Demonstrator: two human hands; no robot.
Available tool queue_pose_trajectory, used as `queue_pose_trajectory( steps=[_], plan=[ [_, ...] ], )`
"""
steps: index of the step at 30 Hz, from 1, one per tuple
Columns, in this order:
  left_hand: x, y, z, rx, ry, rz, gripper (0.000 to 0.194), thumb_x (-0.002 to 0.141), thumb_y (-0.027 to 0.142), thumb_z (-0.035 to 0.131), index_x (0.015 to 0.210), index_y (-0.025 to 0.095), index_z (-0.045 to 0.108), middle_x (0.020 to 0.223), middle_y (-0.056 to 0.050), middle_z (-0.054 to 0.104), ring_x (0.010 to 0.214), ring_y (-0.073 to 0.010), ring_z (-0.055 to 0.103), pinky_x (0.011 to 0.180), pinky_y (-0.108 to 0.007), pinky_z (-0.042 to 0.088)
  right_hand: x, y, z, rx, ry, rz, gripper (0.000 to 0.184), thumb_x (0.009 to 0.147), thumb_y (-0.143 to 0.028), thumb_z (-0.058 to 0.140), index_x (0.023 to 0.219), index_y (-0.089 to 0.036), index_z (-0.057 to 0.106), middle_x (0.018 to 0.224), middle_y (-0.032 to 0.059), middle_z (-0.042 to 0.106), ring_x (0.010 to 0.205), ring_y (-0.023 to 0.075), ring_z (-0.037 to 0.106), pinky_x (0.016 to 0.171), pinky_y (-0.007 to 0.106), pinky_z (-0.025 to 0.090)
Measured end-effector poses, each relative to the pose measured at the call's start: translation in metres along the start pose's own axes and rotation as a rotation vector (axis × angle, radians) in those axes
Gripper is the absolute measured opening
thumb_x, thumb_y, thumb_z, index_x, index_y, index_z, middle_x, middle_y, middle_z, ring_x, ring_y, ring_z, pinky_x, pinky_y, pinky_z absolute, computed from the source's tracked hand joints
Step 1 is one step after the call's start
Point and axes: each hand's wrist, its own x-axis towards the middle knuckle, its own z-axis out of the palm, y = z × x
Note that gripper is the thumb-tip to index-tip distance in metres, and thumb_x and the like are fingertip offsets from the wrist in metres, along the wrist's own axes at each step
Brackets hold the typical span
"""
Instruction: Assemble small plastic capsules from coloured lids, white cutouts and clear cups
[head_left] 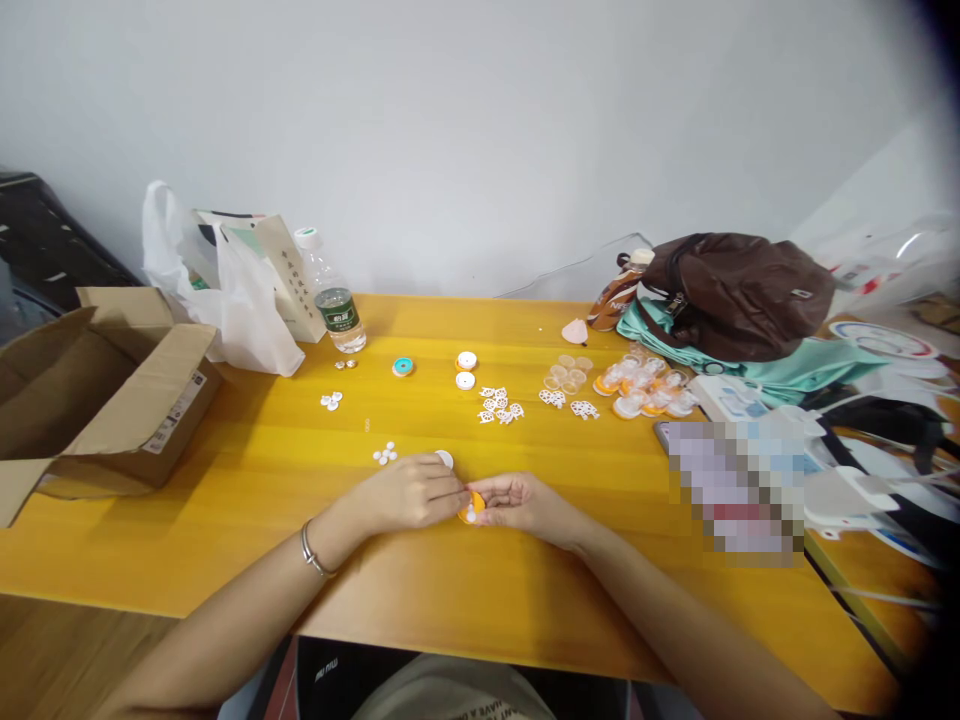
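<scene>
Near the front middle of the table, a small round orange plastic piece [472, 509] with a whitish part in its centre sits between my hands. My right hand [521, 503] grips its right side between thumb and fingers. From the left, the fingers of my left hand [420, 492] close on its left edge; their tips are partly hidden. A white disc [444, 459] lies just behind my left hand, partly covered by it. Several small white round pieces [385, 454] are on the table to the left. Farther back are white openwork pieces [499, 405] and a blue-centred disc [403, 367].
Clear discs [568, 374] and orange-and-clear assemblies [645, 385] lie at the right, near a phone [720, 490] and a brown bag [750, 295]. At the left stand an open cardboard box [172, 410], a white plastic bag [251, 310] and a water bottle [341, 310].
</scene>
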Motion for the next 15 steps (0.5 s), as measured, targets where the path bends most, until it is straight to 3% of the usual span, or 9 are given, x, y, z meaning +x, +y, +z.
queue_pose_trajectory(
  steps=[11,15],
  plan=[
    [0.002,0.002,0.001,-0.083,0.061,-0.021,0.022,0.087,0.014,0.039,0.099,0.019,0.057,0.081,-0.006,0.064,0.077,-0.0123,0.058,0.077,-0.03,0.045,-0.005,-0.01,-0.002,-0.022,-0.092,0.01,0.038,0.063,-0.034,0.069,0.096,-0.016,0.064,0.084,0.0018,0.066,0.074,0.011,0.06,0.077,0.027,0.046],
    [0.002,0.001,0.003,-0.088,0.028,-0.027,0.023,0.088,0.014,0.038,0.098,0.019,0.058,0.081,-0.006,0.064,0.077,-0.0123,0.057,0.075,-0.03,0.044,-0.006,-0.012,-0.002,-0.046,-0.128,0.004,0.032,0.066,-0.034,0.067,0.091,-0.015,0.065,0.083,0.0017,0.066,0.073,0.0106,0.06,0.076,0.025,0.045]
  ],
)
